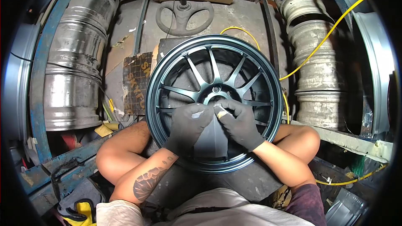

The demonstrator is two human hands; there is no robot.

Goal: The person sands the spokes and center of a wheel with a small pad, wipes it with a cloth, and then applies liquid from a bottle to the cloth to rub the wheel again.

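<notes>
A dark teal multi-spoke wheel rim (214,62) lies face up across my lap. Over its lower half hangs a grey rectangular sheet that looks like sandpaper (212,140). Wearing a dark grey glove, my left hand (189,126) pinches the sheet's upper edge near the rim's hub. Right beside it, my right hand (239,124), gloved the same way, pinches the same edge, and a small pale piece shows at its fingers. Both hands are closed, their fingertips almost touching. The spokes behind the hands and sheet are hidden.
Stacked bare metal wheel rims stand at left (73,62) and right (317,58). A black steering-wheel-shaped part (184,28) lies ahead. A yellow hose (322,44) loops along the right. Printed cardboard (136,86) lies left of the rim; grey-yellow gloves (81,203) lie lower left.
</notes>
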